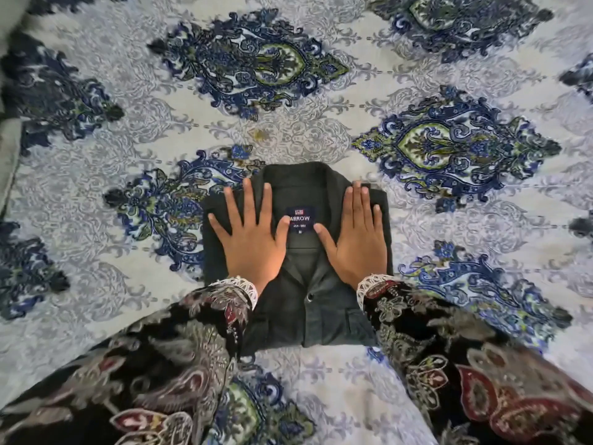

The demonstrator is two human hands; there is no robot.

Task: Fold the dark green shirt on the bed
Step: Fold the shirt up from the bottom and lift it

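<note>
The dark green shirt (298, 284) lies on the bed as a compact folded rectangle, collar away from me, a navy neck label showing between my hands and a button placket running toward me. My left hand (248, 239) rests flat on the shirt's left half with fingers spread. On the right half my right hand (356, 239) lies flat too, palm down, fingers close together and reaching the shirt's top right corner. Neither hand grips any cloth. Patterned dark sleeves with white lace cuffs cover both wrists and hide the shirt's lower corners.
The bed (321, 133) is covered by a pale grey sheet printed with large blue and green medallions, spreading flat on all sides of the shirt. A grey strip (8, 162) runs along the far left edge.
</note>
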